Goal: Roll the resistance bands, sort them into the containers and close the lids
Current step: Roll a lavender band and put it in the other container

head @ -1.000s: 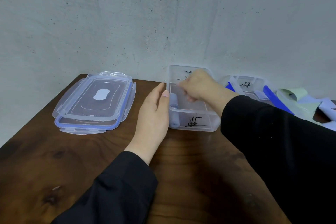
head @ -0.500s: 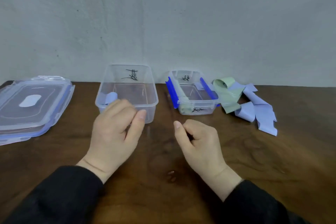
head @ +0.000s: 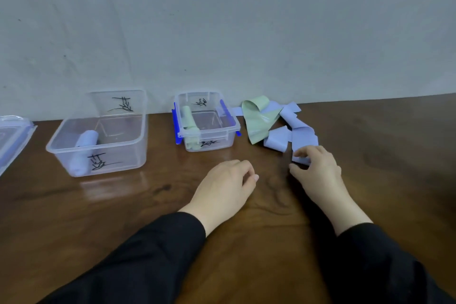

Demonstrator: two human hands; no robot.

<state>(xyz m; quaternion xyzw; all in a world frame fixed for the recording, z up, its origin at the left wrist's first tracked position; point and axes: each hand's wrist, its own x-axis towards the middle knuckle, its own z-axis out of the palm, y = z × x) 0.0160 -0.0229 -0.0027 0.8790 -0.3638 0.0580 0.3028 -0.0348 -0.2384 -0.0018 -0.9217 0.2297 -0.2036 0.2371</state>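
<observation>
A large clear container (head: 138, 142) stands at the left with a rolled lilac band (head: 85, 142) inside. A smaller clear container (head: 232, 124) with blue clips holds a rolled green band (head: 188, 116). To its right lie a loose green band (head: 256, 116) and a loose lilac band (head: 293, 134) in a tangle by the wall. My right hand (head: 318, 170) pinches the near end of the lilac band between thumb and fingers. My left hand (head: 227, 185) rests on the table (head: 148, 205) with fingers loosely curled, holding nothing.
The clear lids with blue rims (head: 12, 138) lie stacked at the far left edge of view. A grey wall runs along the back of the wooden table. Bare wood stretches to the right of the bands.
The view has swung right. My right hand has reached forward and taken the end of the lilac band. My left hand has left the large container and moved right.
</observation>
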